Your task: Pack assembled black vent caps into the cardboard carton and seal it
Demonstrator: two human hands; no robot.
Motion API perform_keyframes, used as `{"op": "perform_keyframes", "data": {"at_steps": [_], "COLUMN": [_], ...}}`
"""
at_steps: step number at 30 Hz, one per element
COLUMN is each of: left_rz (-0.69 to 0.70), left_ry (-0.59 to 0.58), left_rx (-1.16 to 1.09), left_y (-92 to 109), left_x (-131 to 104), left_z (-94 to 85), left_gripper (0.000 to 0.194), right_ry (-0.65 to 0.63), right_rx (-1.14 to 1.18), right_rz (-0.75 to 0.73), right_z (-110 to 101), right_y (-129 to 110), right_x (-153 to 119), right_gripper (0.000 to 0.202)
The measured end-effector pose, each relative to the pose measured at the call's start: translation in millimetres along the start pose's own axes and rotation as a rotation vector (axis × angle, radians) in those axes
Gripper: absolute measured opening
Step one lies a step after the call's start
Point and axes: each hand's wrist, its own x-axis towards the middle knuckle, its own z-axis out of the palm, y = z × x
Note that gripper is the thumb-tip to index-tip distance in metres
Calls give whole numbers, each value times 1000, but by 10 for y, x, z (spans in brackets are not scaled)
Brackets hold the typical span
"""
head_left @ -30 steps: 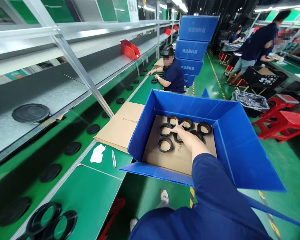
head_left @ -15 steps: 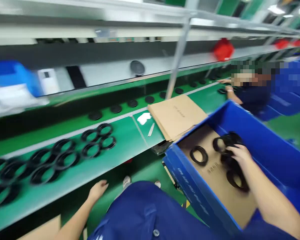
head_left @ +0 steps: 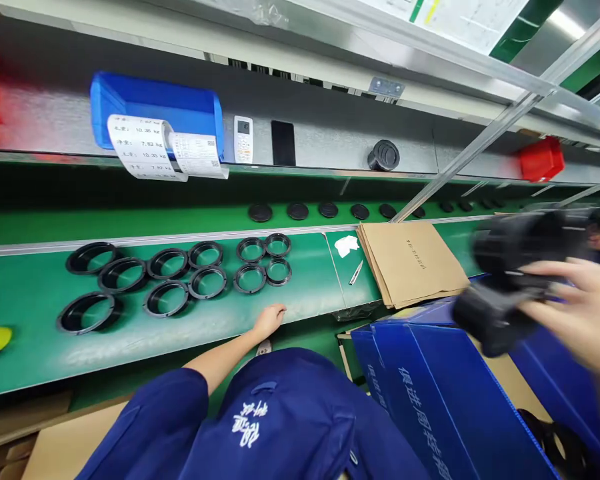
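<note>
My right hand (head_left: pixel 575 300) is raised over the blue bin (head_left: pixel 420 393), its fingers gripping several black plastic rings (head_left: pixel 510 260). Motion blurs these, so I cannot make out how many there are. My left hand (head_left: pixel 270 321) is at the front edge of the green bench (head_left: pixel 310 293) with its fingers curled together and nothing seen in them. Beyond it, short black rings (head_left: pixel 250 278) stand on the bench in two rough rows, larger ones (head_left: pixel 87 313) to the left. More black rings (head_left: pixel 555 437) lie in the bin on cardboard.
Brown cardboard sheets (head_left: pixel 415 260) lie beside the bin, near a white scrap (head_left: pixel 347 245) and a small knife (head_left: pixel 356 273). Black discs (head_left: pixel 297 211) line the green strip behind. The shelf above holds a blue tray (head_left: pixel 155 100), label roll, remote and phone. A metal post (head_left: pixel 470 157) slants across.
My right hand has come up out of the bin with black rings in it. My left hand has moved up to the bench edge. The view has swung to the right rows less, more leftward.
</note>
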Motion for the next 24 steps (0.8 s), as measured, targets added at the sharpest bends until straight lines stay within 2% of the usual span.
{"op": "perform_keyframes", "data": {"at_steps": [1,2,4,5,7,9,11,14,16,18,21,24], "left_rz": [6,8,-1,-13,-57,-126,-213,-409,-543,-630,-708,-810], "left_ry": [-2,-2,4,11,32,65,105,188,250,314,422,505], "left_rx": [-17,-34,-71,-88,-116,-132,-130,-140,-175,-216,-297,-398], "left_y": [-41,-87,-198,-266,-432,-645,-898,-1294,-1503,-1620,-1590,-1372], "left_x": [19,21,-26,-74,-216,-407,-634,-998,-1222,-1403,-1559,-1551], "left_z": [-23,-46,-106,-147,-258,-399,-546,-721,-788,-817,-798,-731], "left_gripper": [33,33,33,32,32,32,34,33,31,30,28,24], "right_ry": [-58,-175,-366,-437,-524,-556,-578,-614,-645,-682,-690,-656], "right_rx": [-78,-131,-140,-123,-120,-143,-169,-201,-214,-223,-235,-167], "right_rz": [-27,-61,-3,72,337,453,512,568,570,549,497,424], "right_z": [275,643,1555,2037,2920,3598,4056,4442,4573,4637,4687,4846], "right_y": [-183,-336,-526,-565,-567,-520,-465,-377,-311,-245,-181,-228], "right_x": [119,254,530,650,816,879,868,807,793,839,1076,1525], "right_gripper": [33,33,39,41,45,46,46,46,49,54,53,36]}}
